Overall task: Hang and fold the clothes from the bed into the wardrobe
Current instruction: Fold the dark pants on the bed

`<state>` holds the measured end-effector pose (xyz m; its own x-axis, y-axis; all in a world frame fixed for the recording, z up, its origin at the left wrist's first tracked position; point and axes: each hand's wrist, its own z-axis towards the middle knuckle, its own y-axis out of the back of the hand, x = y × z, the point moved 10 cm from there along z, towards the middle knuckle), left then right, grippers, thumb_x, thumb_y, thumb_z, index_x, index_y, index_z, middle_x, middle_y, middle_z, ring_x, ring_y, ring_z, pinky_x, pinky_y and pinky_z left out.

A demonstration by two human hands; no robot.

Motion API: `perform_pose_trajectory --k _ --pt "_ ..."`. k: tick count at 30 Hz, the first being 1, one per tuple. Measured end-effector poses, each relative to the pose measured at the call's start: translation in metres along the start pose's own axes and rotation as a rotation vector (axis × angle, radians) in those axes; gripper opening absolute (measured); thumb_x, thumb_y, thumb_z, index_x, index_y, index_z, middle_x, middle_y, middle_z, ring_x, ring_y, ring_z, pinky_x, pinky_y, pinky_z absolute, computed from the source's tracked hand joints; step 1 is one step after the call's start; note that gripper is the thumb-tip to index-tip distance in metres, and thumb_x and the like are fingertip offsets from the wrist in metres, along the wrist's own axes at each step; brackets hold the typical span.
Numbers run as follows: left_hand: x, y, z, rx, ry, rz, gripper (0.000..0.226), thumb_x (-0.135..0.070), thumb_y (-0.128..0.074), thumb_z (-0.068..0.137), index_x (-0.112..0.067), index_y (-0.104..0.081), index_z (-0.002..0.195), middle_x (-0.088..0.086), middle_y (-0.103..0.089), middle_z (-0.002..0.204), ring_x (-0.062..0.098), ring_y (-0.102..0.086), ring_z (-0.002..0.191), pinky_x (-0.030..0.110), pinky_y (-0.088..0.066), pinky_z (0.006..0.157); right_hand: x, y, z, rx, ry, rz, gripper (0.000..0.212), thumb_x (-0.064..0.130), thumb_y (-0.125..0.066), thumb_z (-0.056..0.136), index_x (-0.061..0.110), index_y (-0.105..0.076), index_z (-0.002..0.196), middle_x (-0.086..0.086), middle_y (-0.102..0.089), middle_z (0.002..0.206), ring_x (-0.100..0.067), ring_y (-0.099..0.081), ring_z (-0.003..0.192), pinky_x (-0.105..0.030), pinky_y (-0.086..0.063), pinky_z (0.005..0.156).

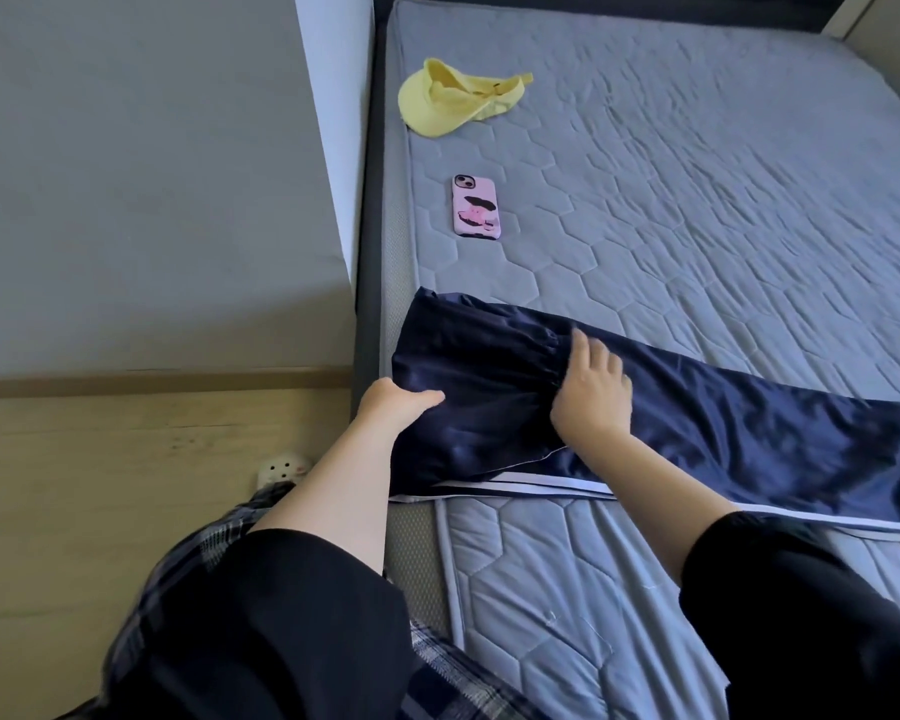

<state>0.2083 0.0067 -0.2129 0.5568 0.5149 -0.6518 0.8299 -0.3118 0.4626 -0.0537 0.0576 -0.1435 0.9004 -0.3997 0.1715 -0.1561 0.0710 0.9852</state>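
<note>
The fingers [588, 350] of the right hand [591, 394] lie straight and spread, pressing flat on the navy trousers [723, 439] by the gathered waistband. The left hand [398, 402] grips the trousers' folded left end, thumb on top, other fingers hidden beneath. The trousers stretch rightward across the near part of the bed [697, 200]; a phone [477, 207] and a yellow cap [448, 103] lie farther away.

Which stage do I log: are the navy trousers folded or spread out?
Partly folded: the navy trousers lie as a long strip on the mattress, one end doubled over where the left hand grips and the right hand presses.
</note>
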Motion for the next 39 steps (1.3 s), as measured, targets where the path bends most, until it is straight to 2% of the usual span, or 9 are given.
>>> perform_pose_trajectory --k 3,6,10,13,18,22,28,32,39 --pt "-0.002 -0.002 -0.001 0.013 -0.028 0.043 0.061 -0.038 -0.081 0.071 -0.009 -0.060 0.120 0.008 -0.064 0.118 0.029 -0.061 0.106 0.031 -0.046 0.084 0.067 0.014 -0.004 -0.113 0.416 0.059 0.064 0.012 -0.052 0.088 0.016 -0.029 0.148 -0.010 -0.025 0.155 -0.031 -0.023 0.141 -0.047 -0.020 0.115" --pt "-0.004 -0.003 0.000 -0.015 -0.048 0.065 0.056 -0.032 -0.083 0.071 -0.007 -0.063 0.117 0.010 -0.066 0.114 0.029 -0.062 0.102 0.030 -0.047 0.081 0.107 -0.018 0.007 0.116 0.597 -0.026 0.054 0.029 -0.042 0.098 0.026 -0.025 0.150 -0.001 -0.022 0.158 -0.024 -0.016 0.145 -0.047 -0.011 0.117" --pt "0.007 -0.001 0.004 -0.005 -0.013 0.046 0.059 -0.037 -0.083 0.069 -0.004 -0.061 0.113 0.011 -0.065 0.111 0.030 -0.062 0.100 0.031 -0.047 0.079 0.071 -0.047 0.052 0.307 0.260 -0.128 0.059 0.043 -0.030 0.101 0.016 -0.016 0.151 -0.005 -0.024 0.156 -0.023 -0.019 0.144 -0.047 -0.010 0.116" --pt "0.022 -0.004 0.007 0.085 0.058 0.019 0.074 -0.044 -0.084 0.066 -0.004 -0.056 0.123 0.010 -0.062 0.119 0.030 -0.060 0.106 0.035 -0.048 0.089 0.080 -0.026 0.072 0.104 0.204 -0.067 0.060 0.043 -0.030 0.101 0.012 -0.017 0.150 -0.010 -0.016 0.158 -0.027 -0.012 0.146 -0.050 -0.009 0.117" --pt "0.033 -0.007 0.007 0.192 0.082 -0.100 0.067 -0.031 -0.085 0.067 -0.006 -0.059 0.123 0.010 -0.067 0.114 0.028 -0.063 0.102 0.035 -0.050 0.086 0.166 -0.042 0.037 0.048 0.818 -0.231 0.060 0.041 -0.037 0.098 0.025 -0.016 0.152 -0.006 -0.013 0.160 -0.026 -0.012 0.146 -0.051 -0.010 0.116" --pt "0.027 -0.005 0.003 0.205 0.019 -0.170 0.038 -0.024 -0.080 0.074 -0.007 -0.068 0.105 0.010 -0.072 0.097 0.026 -0.068 0.089 0.037 -0.053 0.088 0.109 -0.048 0.059 0.114 0.394 -0.157 0.067 0.044 -0.036 0.099 0.018 -0.005 0.153 -0.009 -0.006 0.160 -0.026 -0.003 0.147 -0.048 -0.004 0.117" --pt "0.004 -0.001 -0.006 0.158 -0.024 -0.373 0.027 -0.024 -0.072 0.080 -0.007 -0.067 0.101 0.011 -0.072 0.094 0.027 -0.069 0.084 0.037 -0.053 0.085 0.050 0.015 0.005 -0.256 0.211 0.159 0.038 0.013 -0.049 0.089 0.004 -0.054 0.126 -0.019 -0.052 0.123 -0.039 -0.048 0.110 -0.046 -0.039 0.092" --pt "-0.024 0.001 -0.017 0.127 -0.084 -0.286 0.023 -0.023 -0.067 0.075 -0.007 -0.064 0.092 0.012 -0.070 0.096 0.029 -0.067 0.083 0.033 -0.050 0.075 -0.020 -0.020 -0.006 0.001 -0.104 0.225 0.045 0.017 -0.043 0.094 0.008 -0.044 0.138 -0.016 -0.040 0.140 -0.035 -0.036 0.126 -0.043 -0.034 0.102" --pt "-0.077 -0.010 -0.044 0.110 -0.259 -0.217 0.024 -0.020 -0.062 0.074 -0.004 -0.066 0.091 0.009 -0.068 0.084 0.027 -0.063 0.076 0.031 -0.045 0.068 -0.041 -0.068 -0.012 0.252 -0.085 0.397 0.056 0.020 -0.040 0.100 0.004 -0.019 0.150 -0.013 -0.022 0.157 -0.031 -0.021 0.143 -0.035 -0.017 0.118"
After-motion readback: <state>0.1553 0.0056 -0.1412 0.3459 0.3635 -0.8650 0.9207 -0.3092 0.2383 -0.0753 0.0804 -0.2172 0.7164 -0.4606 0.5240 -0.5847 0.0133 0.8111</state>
